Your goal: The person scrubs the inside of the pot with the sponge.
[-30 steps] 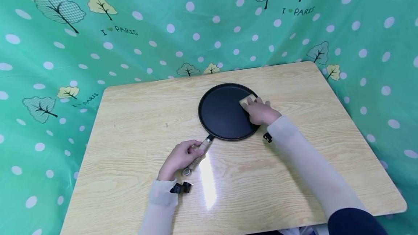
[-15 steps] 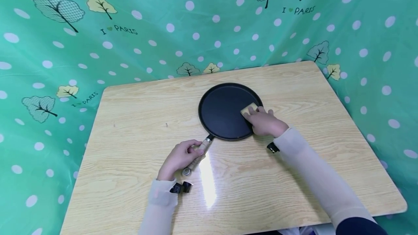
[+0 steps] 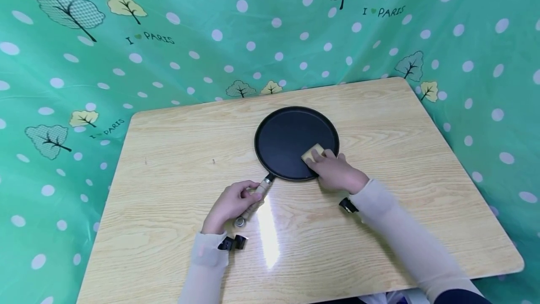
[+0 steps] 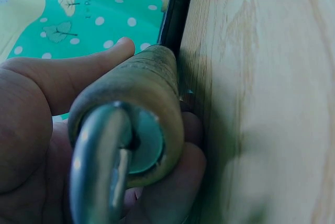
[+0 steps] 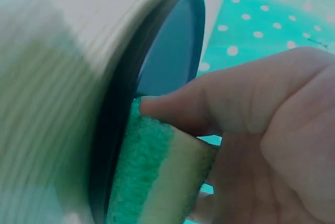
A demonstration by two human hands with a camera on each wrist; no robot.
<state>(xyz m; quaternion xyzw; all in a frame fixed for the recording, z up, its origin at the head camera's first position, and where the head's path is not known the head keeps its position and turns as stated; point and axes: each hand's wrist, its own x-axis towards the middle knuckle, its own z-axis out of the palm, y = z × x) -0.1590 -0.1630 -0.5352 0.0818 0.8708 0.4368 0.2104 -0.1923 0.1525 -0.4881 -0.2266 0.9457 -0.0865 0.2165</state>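
A round, flat black frying pan (image 3: 287,135) lies on the wooden table, its handle pointing toward the near left. My left hand (image 3: 231,203) grips the wooden handle (image 3: 262,187), thumb along one side and fingers beneath, as the left wrist view shows. A metal ring (image 4: 97,166) hangs at the handle's end. My right hand (image 3: 337,170) pinches a sponge (image 3: 312,153) over the near right part of the pan. In the right wrist view the sponge (image 5: 152,177) has a green layer facing the pan and a pale yellow layer, with the thumb at its edge.
The light wooden table (image 3: 177,154) stretches out on both sides of the pan. Behind it and along both sides hangs a green dotted curtain (image 3: 202,27) with tree prints. A bright light reflection lies on the tabletop near the handle.
My right hand has moved the sponge along the pan's right side toward the near edge, then leftward. The left hand keeps its grip on the handle, and the pan stays in place.
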